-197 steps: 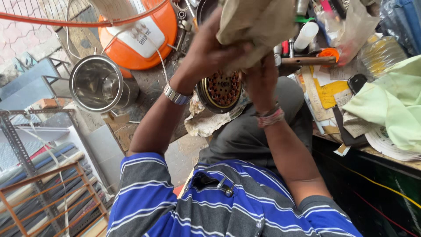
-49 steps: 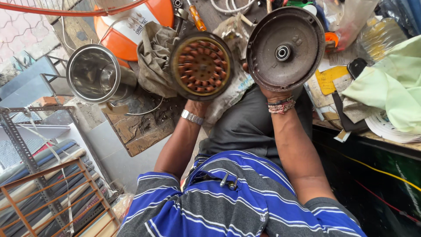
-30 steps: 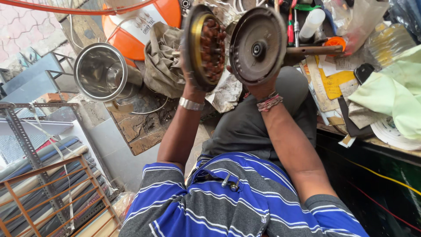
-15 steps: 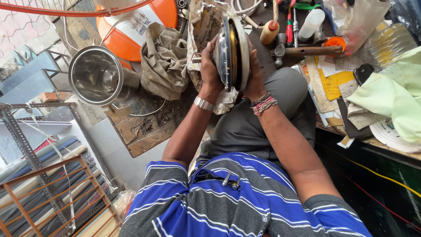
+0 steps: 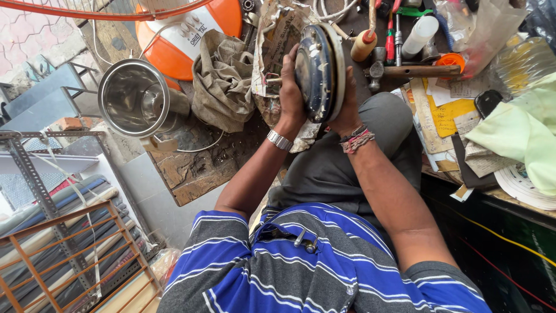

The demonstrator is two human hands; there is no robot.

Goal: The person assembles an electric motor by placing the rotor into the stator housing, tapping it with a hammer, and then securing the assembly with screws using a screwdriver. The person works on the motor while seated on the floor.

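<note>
A cluttered workbench fills the far half of the view, and the person sits close against its near edge, so that everything lies within arm's reach. Largest on it is an orange and white round casing at the far left, with a steel pot tipped on its side just near it and a crumpled grey rag to the right of the pot. A hammer and a screwdriver lie to the far right, well apart from the hands. Between the hands stands the round motor housing, held on edge above the lap, its two halves seemingly pressed face to face. The left hand clasps its dark left face and the right hand cups its pale right rim, both gripping it firmly.
</note>
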